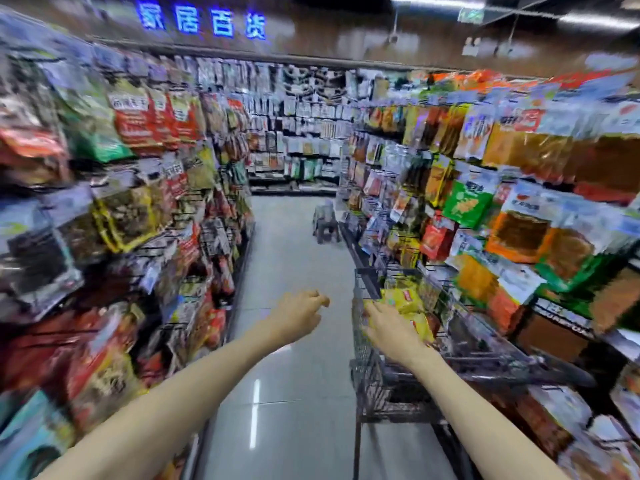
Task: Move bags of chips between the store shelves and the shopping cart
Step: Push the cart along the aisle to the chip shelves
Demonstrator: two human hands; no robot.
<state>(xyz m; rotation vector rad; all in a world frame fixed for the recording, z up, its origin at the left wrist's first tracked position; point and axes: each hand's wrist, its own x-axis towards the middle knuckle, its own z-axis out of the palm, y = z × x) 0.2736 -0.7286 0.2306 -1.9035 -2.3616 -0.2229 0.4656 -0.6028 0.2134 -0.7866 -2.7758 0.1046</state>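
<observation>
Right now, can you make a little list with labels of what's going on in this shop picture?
place: shop aisle with snack shelves on both sides
cart: shopping cart on the right side of the aisle
in cart: yellow chip bags
right hand: reaching into the cart, at the yellow chip bags; picture too blurry to tell if it grips one
left hand: out over the floor, fingers loosely curled, holding nothing
far down the aisle: a small stool
sign: blue glowing sign up top
</observation>
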